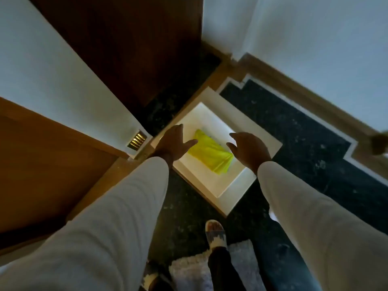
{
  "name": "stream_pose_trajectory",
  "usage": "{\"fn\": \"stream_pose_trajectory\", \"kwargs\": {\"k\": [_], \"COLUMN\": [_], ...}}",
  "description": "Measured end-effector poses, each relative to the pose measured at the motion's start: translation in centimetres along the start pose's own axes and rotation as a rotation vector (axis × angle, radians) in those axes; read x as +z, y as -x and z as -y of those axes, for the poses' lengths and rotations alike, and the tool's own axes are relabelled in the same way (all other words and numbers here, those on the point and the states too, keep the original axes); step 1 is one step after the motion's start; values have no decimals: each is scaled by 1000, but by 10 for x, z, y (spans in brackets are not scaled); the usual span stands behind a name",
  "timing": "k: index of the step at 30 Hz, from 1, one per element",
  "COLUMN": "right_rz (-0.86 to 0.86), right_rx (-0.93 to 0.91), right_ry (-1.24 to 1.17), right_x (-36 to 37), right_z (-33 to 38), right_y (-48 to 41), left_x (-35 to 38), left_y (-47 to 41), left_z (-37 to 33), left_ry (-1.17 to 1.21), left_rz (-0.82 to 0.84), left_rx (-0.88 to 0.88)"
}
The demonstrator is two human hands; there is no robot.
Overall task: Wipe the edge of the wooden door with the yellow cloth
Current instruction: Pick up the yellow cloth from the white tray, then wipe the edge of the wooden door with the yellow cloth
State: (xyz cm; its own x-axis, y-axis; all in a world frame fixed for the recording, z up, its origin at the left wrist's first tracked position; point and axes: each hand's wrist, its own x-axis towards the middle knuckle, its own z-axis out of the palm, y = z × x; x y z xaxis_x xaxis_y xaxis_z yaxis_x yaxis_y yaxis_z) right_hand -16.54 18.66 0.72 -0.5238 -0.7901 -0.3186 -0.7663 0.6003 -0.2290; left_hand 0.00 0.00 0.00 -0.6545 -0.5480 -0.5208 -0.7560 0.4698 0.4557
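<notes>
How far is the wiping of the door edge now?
Nothing looks done yet. The yellow cloth lies in the white tray on the floor. Left hand and right hand are open above it, holding nothing. Left to do: pick it up and wipe the wooden door edge.

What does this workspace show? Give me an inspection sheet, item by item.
Surface: dark speckled stone floor.
Job's things: yellow cloth lies crumpled in a white tray on the floor; wooden door at left, its latch plate visible.
Clutter: nothing seen.
Grippers: left hand and right hand open, above the tray, neither gripping the cloth.
Cables: nothing seen.
Surroundings: white walls, wooden skirting, sandalled foot.
</notes>
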Motion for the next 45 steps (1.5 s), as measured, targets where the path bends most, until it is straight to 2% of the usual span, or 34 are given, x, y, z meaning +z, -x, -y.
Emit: {"fn": "stream_pose_trajectory", "kwargs": {"k": [6, 12, 16, 19, 22, 26, 31, 41, 45], "right_rz": [177, 142, 175, 169, 119, 0, -48, -200, -271], "right_rx": [193, 300, 307, 330, 325, 217, 56, -169, -244], "right_ry": [-143, -186, -197, -316, -467, -537, -522, -445, -456], "right_x": [95, 142, 145, 128, 92, 25, -71, -286, -356], "right_z": [-13, -17, -16, -6, 6, 26, 65, 170, 221], "right_y": [-25, -37, -45, -48, -47, -44, -30, 3, 27], "left_x": [75, 117, 115, 104, 73, 16, -69, -280, -352], "left_y": [-57, -83, -92, -88, -63, -35, 18, 143, 196], "left_z": [25, 37, 38, 40, 26, 16, 2, -40, -49], "left_ry": [-5, 66, 332, 684, 918, 1050, 927, 963, 902], "left_rz": [21, -54, -10, 8, -29, -98, -271, -495, -623], "left_rx": [-127, -180, -293, -348, -354, -249, -150, 107, 210]}}
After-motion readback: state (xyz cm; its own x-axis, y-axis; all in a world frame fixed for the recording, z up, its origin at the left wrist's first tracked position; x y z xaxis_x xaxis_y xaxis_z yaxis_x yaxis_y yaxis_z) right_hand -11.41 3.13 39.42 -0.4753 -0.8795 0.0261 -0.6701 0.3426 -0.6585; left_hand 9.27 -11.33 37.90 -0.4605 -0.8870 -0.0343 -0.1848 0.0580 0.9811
